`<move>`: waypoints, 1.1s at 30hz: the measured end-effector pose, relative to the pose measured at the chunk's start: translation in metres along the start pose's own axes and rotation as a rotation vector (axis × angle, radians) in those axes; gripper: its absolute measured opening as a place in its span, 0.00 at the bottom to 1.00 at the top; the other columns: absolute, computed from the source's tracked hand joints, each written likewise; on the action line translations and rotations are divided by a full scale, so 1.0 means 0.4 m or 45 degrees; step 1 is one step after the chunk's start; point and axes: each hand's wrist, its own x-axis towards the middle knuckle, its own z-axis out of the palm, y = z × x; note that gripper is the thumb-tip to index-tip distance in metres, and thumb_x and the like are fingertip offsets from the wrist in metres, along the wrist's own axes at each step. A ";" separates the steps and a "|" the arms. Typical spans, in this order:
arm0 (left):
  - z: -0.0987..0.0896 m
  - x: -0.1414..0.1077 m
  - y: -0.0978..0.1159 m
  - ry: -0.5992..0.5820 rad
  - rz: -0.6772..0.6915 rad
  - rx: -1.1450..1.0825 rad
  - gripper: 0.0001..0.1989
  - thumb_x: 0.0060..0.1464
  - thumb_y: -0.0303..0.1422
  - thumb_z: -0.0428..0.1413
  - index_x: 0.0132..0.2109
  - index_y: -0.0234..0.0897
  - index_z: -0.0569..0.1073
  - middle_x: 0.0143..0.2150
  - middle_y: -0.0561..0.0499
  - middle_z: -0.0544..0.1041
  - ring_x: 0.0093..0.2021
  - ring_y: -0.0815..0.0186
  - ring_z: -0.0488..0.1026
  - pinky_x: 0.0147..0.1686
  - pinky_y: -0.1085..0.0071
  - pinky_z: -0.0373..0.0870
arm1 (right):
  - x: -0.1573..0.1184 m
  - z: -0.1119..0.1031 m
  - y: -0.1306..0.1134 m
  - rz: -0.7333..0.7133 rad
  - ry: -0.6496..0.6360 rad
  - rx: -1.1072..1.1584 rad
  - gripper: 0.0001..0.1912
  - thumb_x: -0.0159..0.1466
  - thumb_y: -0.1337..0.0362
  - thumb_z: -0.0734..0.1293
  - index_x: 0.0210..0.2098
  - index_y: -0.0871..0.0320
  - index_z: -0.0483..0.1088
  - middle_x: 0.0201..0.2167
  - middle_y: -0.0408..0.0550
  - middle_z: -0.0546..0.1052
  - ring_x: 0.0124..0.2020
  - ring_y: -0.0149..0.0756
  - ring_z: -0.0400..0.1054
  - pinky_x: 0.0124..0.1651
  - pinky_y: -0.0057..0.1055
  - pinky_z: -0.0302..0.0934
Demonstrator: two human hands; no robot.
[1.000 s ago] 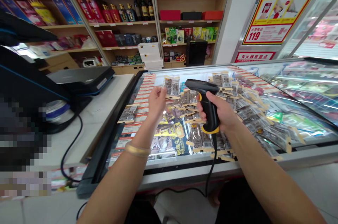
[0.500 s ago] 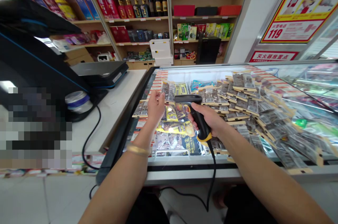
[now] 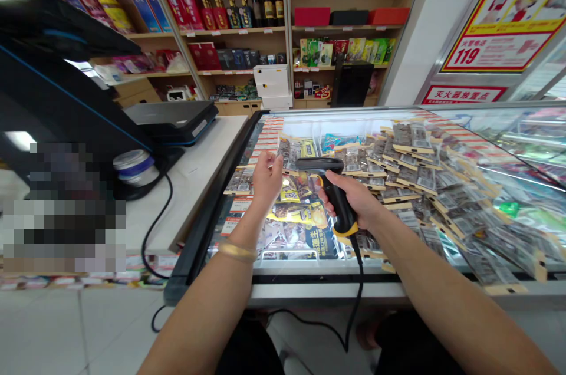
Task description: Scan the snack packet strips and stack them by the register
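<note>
My right hand [image 3: 354,198] is wrapped round the grip of a black and yellow barcode scanner [image 3: 340,201], its head pointing left. My left hand [image 3: 267,177], with a gold bangle on the wrist, pinches the edge of a small clear packet [image 3: 289,153] with dark contents, just left of the scanner's head. Both are above the glass top of a display freezer [image 3: 292,290]. Many similar packets with tan header strips lie in an overlapping pile [image 3: 413,168] to the right of my right hand.
Left of the freezer is a white counter [image 3: 194,171] with a dark point-of-sale machine [image 3: 88,109], a flat scale-like device [image 3: 177,118] and a round tin [image 3: 132,167]. The scanner's cable [image 3: 359,292] hangs down the freezer's front. Stocked shelves [image 3: 234,32] stand behind.
The whole view has shifted slightly. My left hand with the packet has come a little closer to the scanner and tilted the packet. The grip on the scanner is unchanged.
</note>
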 end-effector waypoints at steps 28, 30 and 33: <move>-0.353 0.039 -0.080 0.323 -0.378 0.891 0.16 0.46 0.33 0.57 0.43 0.35 0.79 0.46 0.37 0.80 0.50 0.46 0.74 0.56 0.50 0.66 | -0.010 0.073 0.014 0.001 -0.032 0.027 0.17 0.58 0.51 0.71 0.31 0.59 0.68 0.19 0.41 0.70 0.15 0.27 0.60 0.17 0.25 0.58; -0.356 0.036 -0.082 0.335 -0.369 0.890 0.16 0.45 0.33 0.58 0.43 0.36 0.78 0.45 0.38 0.80 0.51 0.45 0.73 0.58 0.48 0.64 | -0.010 0.075 0.015 0.001 -0.028 0.034 0.17 0.58 0.51 0.71 0.31 0.58 0.67 0.19 0.41 0.70 0.15 0.27 0.60 0.17 0.25 0.58; -0.353 0.031 -0.064 0.371 -0.357 0.925 0.17 0.46 0.33 0.58 0.45 0.35 0.78 0.47 0.37 0.77 0.55 0.45 0.70 0.61 0.46 0.61 | -0.016 0.075 0.006 -0.014 -0.023 0.026 0.17 0.58 0.51 0.72 0.31 0.59 0.68 0.19 0.41 0.70 0.16 0.27 0.60 0.17 0.25 0.58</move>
